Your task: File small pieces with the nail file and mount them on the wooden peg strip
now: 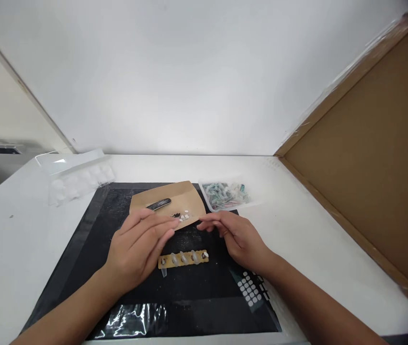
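Observation:
My left hand point(135, 249) reaches over the near left side of a brown paper tray point(182, 191), thumb and fingers drawn together. What its fingertips hold, if anything, is hidden. My right hand point(238, 237) has its fingers bent and closed at the tray's near right corner. Inside the tray lie small white pieces point(185, 217), dark bits point(176, 215) and a black, elongated tool point(160, 204), partly covered by my left hand. Below the hands, a yellowish strip point(168, 261) carries several translucent, curved pieces point(184, 258) and a white piece at its right end.
A black mat point(189, 292) covers the middle of the white table point(333, 268). Behind my right hand stands a clear container point(207, 203) of greenish and clear plastic pieces. A clear bag of white balls point(82, 184) lies at the back left. A cardboard panel point(362, 124) borders the right side.

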{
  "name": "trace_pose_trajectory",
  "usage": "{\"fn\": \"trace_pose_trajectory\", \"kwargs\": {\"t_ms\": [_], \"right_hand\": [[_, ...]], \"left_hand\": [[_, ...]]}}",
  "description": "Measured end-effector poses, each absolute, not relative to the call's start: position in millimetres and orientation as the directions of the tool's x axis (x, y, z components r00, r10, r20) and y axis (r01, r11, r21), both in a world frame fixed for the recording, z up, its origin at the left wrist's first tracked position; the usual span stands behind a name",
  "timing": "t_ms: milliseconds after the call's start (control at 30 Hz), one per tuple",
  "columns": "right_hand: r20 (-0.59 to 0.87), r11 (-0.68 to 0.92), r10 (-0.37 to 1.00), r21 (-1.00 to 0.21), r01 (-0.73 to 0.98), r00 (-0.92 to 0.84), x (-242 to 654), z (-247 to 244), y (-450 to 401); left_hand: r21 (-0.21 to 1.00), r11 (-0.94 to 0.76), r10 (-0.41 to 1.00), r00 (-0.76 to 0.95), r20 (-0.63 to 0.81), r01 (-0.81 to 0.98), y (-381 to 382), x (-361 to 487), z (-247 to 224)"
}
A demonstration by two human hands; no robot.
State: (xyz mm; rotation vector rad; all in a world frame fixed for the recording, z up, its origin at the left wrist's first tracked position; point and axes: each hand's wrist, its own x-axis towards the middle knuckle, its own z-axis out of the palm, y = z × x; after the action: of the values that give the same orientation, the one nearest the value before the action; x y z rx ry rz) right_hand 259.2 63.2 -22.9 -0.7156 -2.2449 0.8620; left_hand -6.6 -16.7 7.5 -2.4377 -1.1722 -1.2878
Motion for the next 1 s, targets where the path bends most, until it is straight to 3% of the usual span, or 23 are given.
{"fn": "trace_pose_trajectory", "kwargs": {"t_ms": [200, 267, 467, 633, 800, 1000], "right_hand": [[0.375, 0.676, 0.662, -0.672, 0.302, -0.649, 257, -22, 64], [0.375, 0.691, 0.648, -0.654, 0.307, -0.663, 257, -21, 64], [0.375, 0.701, 0.642, -0.64, 0.315, -0.669, 257, -21, 62], [0.344, 0.687, 0.655, -0.643, 0.339, -0.673, 256, -19, 58], [0.317, 0.682, 0.655, -0.639, 0.356, -0.686, 256, -17, 58], [0.296, 0.662, 0.668, -0.654, 0.365, -0.683, 256, -19, 60]], "left_hand": [[0.185, -0.592, 0.623, 0.3, 0.722, 0.785, -22, -19, 33], [0.232, -0.555, 0.69, 0.286, 0.665, 0.799, -36, -21, 40], [0.518, -0.133, 0.925, -0.082, 0.371, 0.845, -93, -9, 3], [0.537, 0.089, 0.953, -0.228, 0.198, 0.839, -109, 13, -37], [0.495, 0.121, 0.937, -0.264, 0.229, 0.861, -108, 22, -43], [0.546, 0.07, 0.932, -0.249, 0.262, 0.835, -111, 21, -45]]}}
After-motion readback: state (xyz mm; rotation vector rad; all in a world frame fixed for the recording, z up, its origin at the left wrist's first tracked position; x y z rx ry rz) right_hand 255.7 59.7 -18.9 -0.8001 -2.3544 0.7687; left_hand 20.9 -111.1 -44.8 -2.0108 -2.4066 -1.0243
